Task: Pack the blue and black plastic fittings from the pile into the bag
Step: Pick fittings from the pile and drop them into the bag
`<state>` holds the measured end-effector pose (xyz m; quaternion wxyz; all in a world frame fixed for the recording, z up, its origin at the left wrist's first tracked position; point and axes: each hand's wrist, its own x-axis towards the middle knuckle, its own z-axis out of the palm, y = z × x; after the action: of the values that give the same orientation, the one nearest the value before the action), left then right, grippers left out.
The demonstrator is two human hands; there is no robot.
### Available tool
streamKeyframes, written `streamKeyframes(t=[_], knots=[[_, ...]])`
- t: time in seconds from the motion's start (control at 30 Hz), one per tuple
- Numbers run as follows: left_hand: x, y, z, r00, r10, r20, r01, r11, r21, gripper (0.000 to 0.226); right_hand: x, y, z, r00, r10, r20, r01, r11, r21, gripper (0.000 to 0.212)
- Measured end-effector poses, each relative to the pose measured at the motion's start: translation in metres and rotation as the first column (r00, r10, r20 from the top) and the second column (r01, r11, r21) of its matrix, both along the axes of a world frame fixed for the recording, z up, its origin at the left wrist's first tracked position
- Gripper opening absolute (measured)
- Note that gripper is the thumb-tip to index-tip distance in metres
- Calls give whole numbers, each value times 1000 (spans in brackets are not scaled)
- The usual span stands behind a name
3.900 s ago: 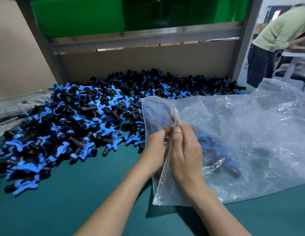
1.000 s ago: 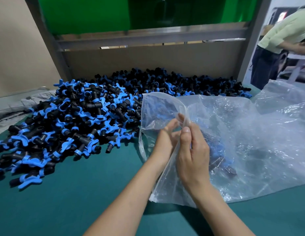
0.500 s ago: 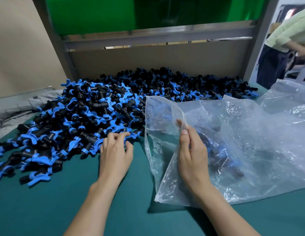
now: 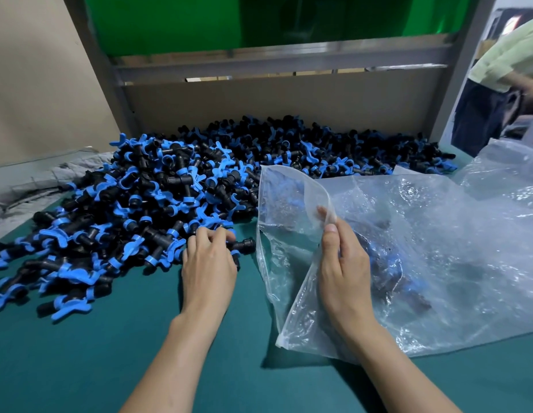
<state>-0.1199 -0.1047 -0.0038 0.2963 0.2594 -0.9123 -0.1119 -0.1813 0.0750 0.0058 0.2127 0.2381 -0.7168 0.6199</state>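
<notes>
Clear bag (image 4: 438, 248) rim pinched in right hand (image 4: 344, 272) fingers (image 4: 331, 232); left hand (image 4: 208, 269) fingers (image 4: 204, 238) curled round fittings (image 4: 243, 244).

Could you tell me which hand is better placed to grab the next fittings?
Left. The left hand curls round fittings at the edge of the pile beside the bag, while the right hand pinches its rim, holding it open.
</notes>
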Motion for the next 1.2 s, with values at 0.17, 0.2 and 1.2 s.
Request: streamKeyframes(t=[0.17, 0.2, 1.2], knots=[[11, 9, 6, 1000, -24, 0, 24, 994, 106, 11, -1, -1, 0, 1000, -6, -4, 6, 1000, -2, 40], [12, 10, 4, 996, -25, 91, 19, 997, 69, 20, -1, -1, 0, 1000, -7, -5, 7, 1000, 0, 39], [-2, -14, 15, 736, 220, -640, 594, 242, 767, 18, -1, 1, 0, 999, 19, 37, -19, 1000, 5, 36]])
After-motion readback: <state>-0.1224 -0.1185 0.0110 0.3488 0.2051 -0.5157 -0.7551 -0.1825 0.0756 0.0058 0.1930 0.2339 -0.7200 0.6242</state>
